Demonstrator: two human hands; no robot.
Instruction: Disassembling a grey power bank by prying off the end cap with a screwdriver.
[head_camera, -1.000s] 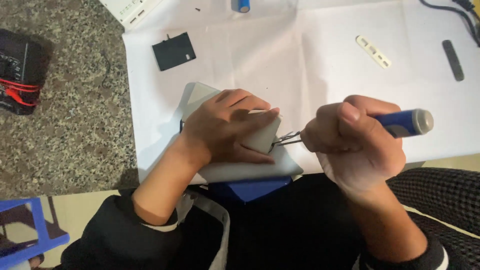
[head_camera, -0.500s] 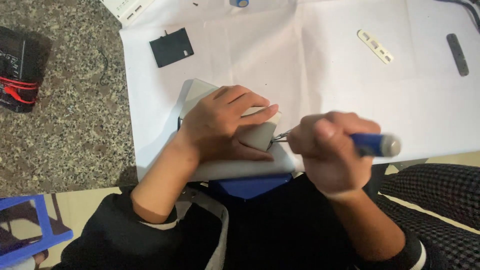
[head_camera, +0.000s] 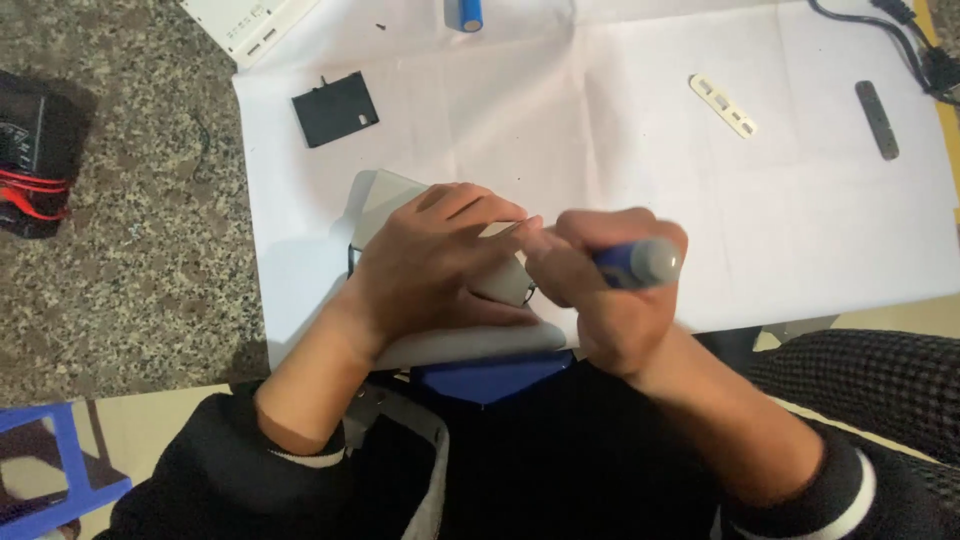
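My left hand (head_camera: 440, 265) lies flat on a grey-white flat device (head_camera: 385, 195) at the near edge of the white paper sheet (head_camera: 600, 130), pressing it down. My right hand (head_camera: 605, 290) grips a blue-handled screwdriver (head_camera: 640, 263), its grey end cap pointing right. The tool's tip is at the device's right edge, hidden between my two hands. A blue object (head_camera: 490, 375) shows just under the device, near my lap.
On the paper lie a black square part (head_camera: 336, 108), a white perforated strip (head_camera: 723, 105), a dark grey strip (head_camera: 877, 119) and a blue cylinder (head_camera: 464, 13). A white box (head_camera: 245, 22) sits at the top. A black-and-red meter (head_camera: 30, 150) rests on the granite counter. Black cable (head_camera: 890, 35) at top right.
My right hand has moved left and closer to my left hand, and the screwdriver handle has swung so its tip is now hidden between the hands. The left hand stayed on the device.
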